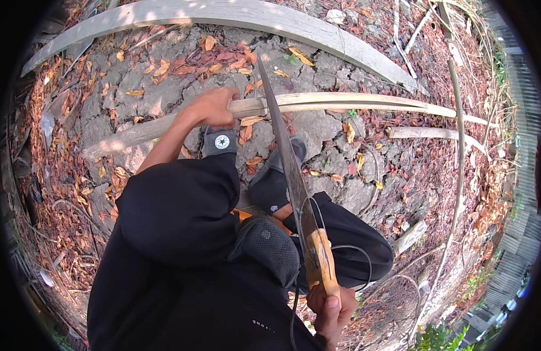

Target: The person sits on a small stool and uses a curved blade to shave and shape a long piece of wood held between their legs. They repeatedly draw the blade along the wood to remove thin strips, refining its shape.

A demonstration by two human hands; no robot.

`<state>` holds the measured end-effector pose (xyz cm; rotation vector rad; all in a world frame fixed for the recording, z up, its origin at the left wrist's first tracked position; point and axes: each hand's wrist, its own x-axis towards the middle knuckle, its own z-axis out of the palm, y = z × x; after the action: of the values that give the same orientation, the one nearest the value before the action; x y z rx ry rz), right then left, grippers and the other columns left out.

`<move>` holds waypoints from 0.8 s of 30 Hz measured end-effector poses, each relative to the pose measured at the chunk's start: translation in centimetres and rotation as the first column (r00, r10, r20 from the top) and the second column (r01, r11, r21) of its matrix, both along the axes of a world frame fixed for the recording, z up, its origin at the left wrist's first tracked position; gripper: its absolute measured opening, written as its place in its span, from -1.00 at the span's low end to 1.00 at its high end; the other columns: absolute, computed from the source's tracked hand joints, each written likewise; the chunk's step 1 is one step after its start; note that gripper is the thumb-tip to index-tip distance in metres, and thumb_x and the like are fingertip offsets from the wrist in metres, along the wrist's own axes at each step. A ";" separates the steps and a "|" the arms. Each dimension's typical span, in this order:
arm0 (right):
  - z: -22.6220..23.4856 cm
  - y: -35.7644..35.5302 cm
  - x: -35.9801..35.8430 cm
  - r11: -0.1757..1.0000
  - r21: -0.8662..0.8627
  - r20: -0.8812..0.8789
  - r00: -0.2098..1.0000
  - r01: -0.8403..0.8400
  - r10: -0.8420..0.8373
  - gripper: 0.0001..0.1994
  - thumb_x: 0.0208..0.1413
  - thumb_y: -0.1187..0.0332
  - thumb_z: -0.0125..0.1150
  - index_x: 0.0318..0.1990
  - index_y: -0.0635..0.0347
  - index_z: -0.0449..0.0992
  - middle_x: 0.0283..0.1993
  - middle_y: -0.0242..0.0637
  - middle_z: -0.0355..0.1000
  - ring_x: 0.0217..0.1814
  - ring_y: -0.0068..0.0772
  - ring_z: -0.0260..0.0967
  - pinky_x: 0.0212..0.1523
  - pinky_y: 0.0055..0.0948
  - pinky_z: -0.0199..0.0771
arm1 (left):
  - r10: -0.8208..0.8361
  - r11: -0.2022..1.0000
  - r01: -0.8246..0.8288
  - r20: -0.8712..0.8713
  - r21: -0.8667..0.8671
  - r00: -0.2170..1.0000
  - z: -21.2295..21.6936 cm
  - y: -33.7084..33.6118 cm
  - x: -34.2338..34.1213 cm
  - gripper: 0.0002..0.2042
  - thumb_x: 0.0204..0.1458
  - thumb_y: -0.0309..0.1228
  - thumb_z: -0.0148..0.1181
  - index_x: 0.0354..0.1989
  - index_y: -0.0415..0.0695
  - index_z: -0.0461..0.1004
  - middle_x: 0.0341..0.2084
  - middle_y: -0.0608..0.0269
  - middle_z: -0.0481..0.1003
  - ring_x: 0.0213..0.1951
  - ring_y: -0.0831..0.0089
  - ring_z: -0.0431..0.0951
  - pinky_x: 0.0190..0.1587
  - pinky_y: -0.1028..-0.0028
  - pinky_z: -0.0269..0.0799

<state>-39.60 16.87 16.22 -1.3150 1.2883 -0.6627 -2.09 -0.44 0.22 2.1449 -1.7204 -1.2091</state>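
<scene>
Just beyond your knees, your left hand point(216, 108) is wrapped around a wooden pole point(305, 102), fingers curled tight over it. Pole lies sideways: darker round end left of that hand, paler split strips running off to its right. Your right hand point(332, 307), down low and nearer your body, is closed around the wooden handle point(320, 257) of a saw point(292, 161), thumb on top. Blade runs up and away from that hand, its far part crossing the pole just right of your left hand; can't tell if the teeth touch. Past your left hand, a long grey board point(182, 11) on cracked ground point(323, 133), dry leaves point(220, 57) scattered around. Right of both hands, well apart, a thin branch point(461, 140) and a short wood piece point(422, 133).
</scene>
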 end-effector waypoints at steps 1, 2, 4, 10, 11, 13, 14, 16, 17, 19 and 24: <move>0.7 0.7 -0.1 0.998 0.013 0.008 0.999 0.054 -0.054 -0.38 0.29 -0.10 -0.03 -0.68 0.21 0.20 -0.79 -0.41 0.10 -0.78 -0.56 0.03 -0.71 -0.53 -0.06 | -0.050 0.992 0.067 0.149 -0.108 0.988 -0.8 -0.5 0.4 -0.48 -0.44 -0.48 0.37 -0.16 -0.28 0.41 -0.55 -0.06 0.55 -0.43 0.03 0.61 -0.30 0.14 0.46; 0.2 1.5 -0.4 0.988 -0.001 0.081 0.984 0.157 -0.156 -0.35 0.29 -0.14 -0.03 -0.69 0.19 0.18 -0.80 -0.39 0.07 -0.81 -0.56 -0.02 -0.75 -0.51 -0.09 | -0.038 0.996 0.049 0.137 -0.079 0.990 -1.2 0.0 0.6 -0.48 -0.44 -0.47 0.38 -0.17 -0.27 0.42 -0.53 -0.07 0.56 -0.38 0.02 0.61 -0.27 0.14 0.46; -0.4 2.2 -2.7 0.971 0.105 0.155 0.961 0.213 -0.228 -0.34 0.28 -0.16 -0.02 -0.71 0.18 0.15 -0.82 -0.39 0.05 -0.83 -0.56 -0.03 -0.78 -0.50 -0.09 | -0.033 0.998 0.038 0.113 -0.041 0.993 0.3 -0.2 0.4 -0.50 -0.44 -0.46 0.40 -0.19 -0.26 0.42 -0.49 -0.10 0.57 -0.30 -0.01 0.61 -0.22 0.13 0.45; -0.6 1.4 -2.8 0.987 -0.117 0.047 0.994 0.108 -0.104 -0.33 0.29 -0.16 -0.06 -0.71 0.19 0.14 -0.83 -0.40 0.02 -0.84 -0.55 0.01 -0.79 -0.50 -0.04 | -0.024 0.995 0.048 0.245 -0.090 0.969 -0.4 0.1 -0.6 -0.58 -0.35 -0.41 0.31 -0.17 -0.15 0.59 -0.41 -0.13 0.59 -0.23 -0.05 0.61 -0.16 0.12 0.51; -0.5 1.3 -3.2 0.988 -0.116 0.046 0.994 0.102 -0.098 -0.33 0.29 -0.16 -0.05 -0.71 0.19 0.15 -0.83 -0.41 0.02 -0.84 -0.55 0.00 -0.79 -0.50 -0.03 | -0.032 0.995 0.056 0.263 -0.081 0.964 -0.4 0.2 -0.8 -0.58 -0.34 -0.41 0.30 -0.15 -0.13 0.61 -0.40 -0.12 0.60 -0.23 -0.04 0.61 -0.16 0.11 0.51; -0.3 1.2 -2.8 0.984 -0.043 0.093 0.982 0.171 -0.166 -0.33 0.28 -0.18 -0.06 -0.71 0.17 0.15 -0.83 -0.43 0.00 -0.83 -0.59 -0.02 -0.79 -0.51 -0.05 | -0.008 0.993 0.042 0.286 -0.114 0.958 -0.6 0.4 -1.0 -0.57 -0.32 -0.42 0.29 -0.13 -0.08 0.62 -0.39 -0.09 0.60 -0.23 -0.03 0.62 -0.14 0.11 0.52; 0.2 1.0 -2.9 0.978 -0.002 0.132 0.969 0.209 -0.207 -0.35 0.28 -0.14 -0.04 -0.70 0.20 0.20 -0.81 -0.42 0.06 -0.82 -0.59 0.02 -0.77 -0.50 -0.04 | 0.004 0.991 0.037 0.297 -0.130 0.955 -0.7 0.5 -1.0 -0.57 -0.32 -0.43 0.29 -0.12 -0.05 0.63 -0.38 -0.08 0.61 -0.22 -0.03 0.62 -0.14 0.11 0.52; 2.1 -1.0 -1.6 0.952 0.091 0.199 0.931 0.293 -0.306 -0.39 0.27 -0.06 0.00 -0.70 0.26 0.29 -0.79 -0.41 0.19 -0.78 -0.60 0.11 -0.72 -0.50 -0.01 | 0.040 0.974 0.038 0.336 -0.223 0.941 -1.1 0.3 -0.4 -0.55 -0.31 -0.41 0.30 -0.09 -0.05 0.61 -0.41 -0.09 0.60 -0.26 -0.04 0.61 -0.12 0.11 0.52; 1.9 -1.7 -1.4 0.970 -0.036 0.079 0.969 0.239 -0.235 -0.39 0.29 -0.05 0.00 -0.71 0.24 0.27 -0.80 -0.44 0.15 -0.81 -0.59 0.06 -0.73 -0.49 -0.05 | 0.063 0.963 0.036 0.354 -0.266 0.933 -1.3 0.5 -0.2 -0.53 -0.31 -0.39 0.30 -0.07 -0.05 0.60 -0.43 -0.09 0.60 -0.27 -0.05 0.61 -0.12 0.11 0.52; -3.5 -1.5 0.3 0.998 0.001 0.141 0.988 0.058 -0.058 -0.46 0.27 0.05 0.02 -0.67 0.28 0.30 -0.76 -0.37 0.21 -0.76 -0.54 0.15 -0.68 -0.46 0.04 | -0.001 0.977 0.068 0.311 -0.204 0.950 -0.3 1.3 -2.4 -0.53 -0.29 -0.41 0.29 -0.06 -0.02 0.60 -0.43 -0.09 0.60 -0.29 -0.06 0.61 -0.14 0.11 0.53; -2.2 -2.7 2.3 0.998 0.031 0.058 0.997 0.049 -0.051 -0.49 0.27 0.10 0.03 -0.66 0.29 0.31 -0.76 -0.39 0.19 -0.75 -0.54 0.16 -0.66 -0.47 0.08 | 0.031 0.978 0.052 0.392 -0.200 0.919 -0.9 1.1 -2.3 -0.56 -0.24 -0.46 0.26 -0.06 0.01 0.59 -0.46 -0.11 0.59 -0.32 -0.05 0.62 -0.19 0.08 0.53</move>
<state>-37.34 14.17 13.98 -1.2337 1.2824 -0.7093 -4.36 0.65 -0.65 2.3646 -1.9059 -0.5858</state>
